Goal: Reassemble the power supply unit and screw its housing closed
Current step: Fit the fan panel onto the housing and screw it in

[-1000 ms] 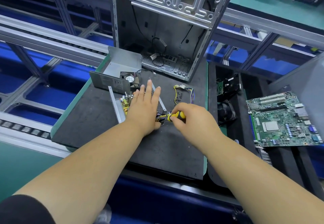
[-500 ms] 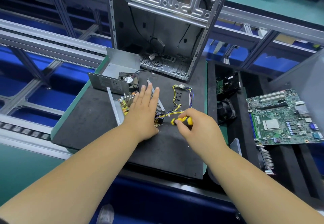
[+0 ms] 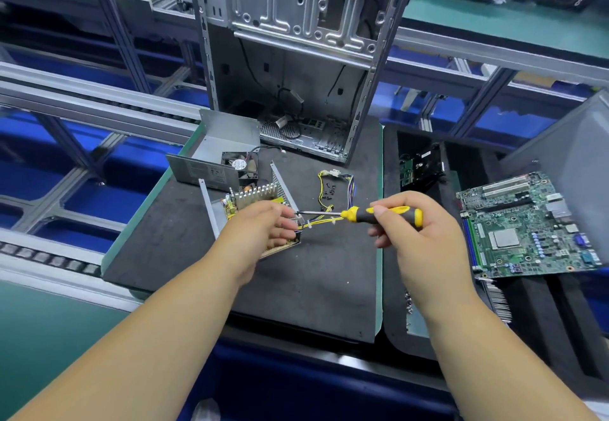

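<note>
Head view, first onlooker: The right hand (image 3: 418,233) has its grip wrapped round a yellow and black screwdriver (image 3: 379,214), held level, tip pointing left. The left hand (image 3: 263,228) grasps the wire bundle (image 3: 321,221) at the near corner of the power supply base (image 3: 253,213), which lies open on the black surface (image 3: 313,282).

Second onlooker: What would make this step go well?

First: I'd say tuck the wires clear of the edge and steady the base before the lid (image 3: 211,153) goes on. It rests just behind, with the fan (image 3: 240,165) inside.

Second: And the screws?

First: Small black screws (image 3: 329,190) lie loose inside the cable loop. The base holds a circuit board and heatsink (image 3: 257,194). A bare computer case (image 3: 296,68) stands behind.
</note>
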{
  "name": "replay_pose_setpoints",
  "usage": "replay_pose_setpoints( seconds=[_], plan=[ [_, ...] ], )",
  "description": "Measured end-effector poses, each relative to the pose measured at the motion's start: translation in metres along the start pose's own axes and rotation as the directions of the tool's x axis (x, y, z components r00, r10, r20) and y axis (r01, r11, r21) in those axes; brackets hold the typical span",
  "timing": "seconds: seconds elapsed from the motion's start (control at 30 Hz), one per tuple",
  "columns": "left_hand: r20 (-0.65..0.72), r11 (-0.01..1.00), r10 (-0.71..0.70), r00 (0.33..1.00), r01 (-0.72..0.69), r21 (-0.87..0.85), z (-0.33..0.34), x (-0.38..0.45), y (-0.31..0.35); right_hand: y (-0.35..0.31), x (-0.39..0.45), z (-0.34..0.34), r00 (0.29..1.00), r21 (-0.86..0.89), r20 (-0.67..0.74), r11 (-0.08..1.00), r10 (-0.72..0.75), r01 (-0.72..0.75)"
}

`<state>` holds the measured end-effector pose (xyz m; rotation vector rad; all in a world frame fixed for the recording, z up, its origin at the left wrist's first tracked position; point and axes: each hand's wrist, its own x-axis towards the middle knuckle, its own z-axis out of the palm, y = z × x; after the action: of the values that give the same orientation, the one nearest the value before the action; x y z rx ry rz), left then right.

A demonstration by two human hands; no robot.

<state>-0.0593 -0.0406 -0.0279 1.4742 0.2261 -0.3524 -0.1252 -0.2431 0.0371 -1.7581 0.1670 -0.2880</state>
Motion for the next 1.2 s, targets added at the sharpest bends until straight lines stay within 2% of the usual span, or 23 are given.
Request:
replay_pose_setpoints(
  seconds=[0.07, 0.1, 0.3, 0.53, 0.9, 1.2],
  plan=[
    [0.060, 0.976, -0.054, 0.997, 0.065, -0.206, 0.003, -0.004, 0.009, -0.003, 0.000, -0.002, 1.000, 0.063, 0.002, 0.998, 0.021, -0.022],
    [0.083, 0.963, -0.065, 0.994, 0.084, -0.257, 0.003, -0.005, 0.012, -0.004, 0.000, -0.002, 1.000, 0.088, 0.003, 0.996, 0.023, -0.024],
    [0.142, 0.931, -0.084, 0.986, 0.128, -0.341, 0.009, -0.012, 0.024, -0.009, 0.000, -0.004, 1.000, 0.121, -0.001, 0.993, 0.020, -0.020],
    [0.157, 0.942, -0.140, 0.978, 0.180, -0.284, 0.017, -0.016, 0.030, -0.012, -0.001, -0.013, 1.000, 0.090, -0.016, 0.996, 0.011, -0.010],
    [0.152, 0.924, -0.160, 0.975, 0.202, -0.326, 0.029, -0.018, 0.031, -0.010, 0.000, -0.021, 1.000, 0.078, -0.015, 0.997, -0.002, 0.003],
    [0.131, 0.951, -0.148, 0.980, 0.177, -0.253, 0.028, -0.016, 0.029, -0.012, 0.001, -0.023, 0.998, 0.039, 0.061, 0.999, -0.012, 0.010]
  ],
)
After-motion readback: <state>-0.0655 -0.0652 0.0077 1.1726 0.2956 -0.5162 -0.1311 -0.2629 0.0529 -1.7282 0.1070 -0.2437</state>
